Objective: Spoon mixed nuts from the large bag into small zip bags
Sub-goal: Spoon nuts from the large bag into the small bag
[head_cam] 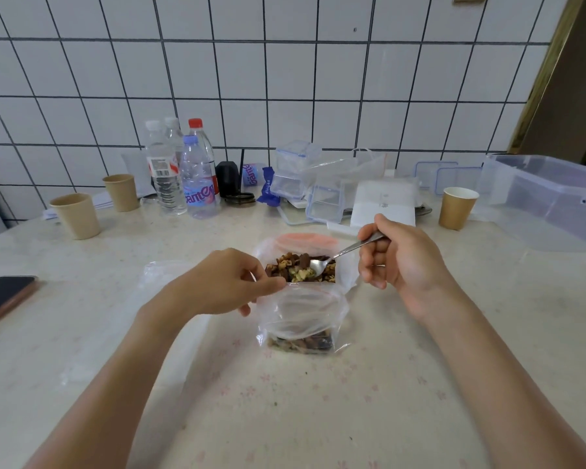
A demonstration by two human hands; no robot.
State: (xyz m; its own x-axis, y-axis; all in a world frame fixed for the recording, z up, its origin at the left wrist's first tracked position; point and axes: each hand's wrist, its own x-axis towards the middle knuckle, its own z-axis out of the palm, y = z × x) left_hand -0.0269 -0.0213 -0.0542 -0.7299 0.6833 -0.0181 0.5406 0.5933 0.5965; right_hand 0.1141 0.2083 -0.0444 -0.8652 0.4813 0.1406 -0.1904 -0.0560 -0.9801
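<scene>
The large clear bag (347,270) with a pink zip strip stands open at the table's middle, full of mixed nuts (286,265). Just in front of it a small zip bag (301,316) stands open with a layer of nuts at its bottom. My left hand (227,282) pinches the small bag's left rim and holds it open. My right hand (398,257) grips the handle of a metal spoon (339,253), whose bowl dips into the nuts in the large bag.
Another clear bag (163,269) lies flat left of my left hand. A phone (4,296) lies at the left edge. Paper cups (77,214), water bottles (198,177), clear lidded boxes (325,201) and a big plastic tub (548,198) line the back by the tiled wall.
</scene>
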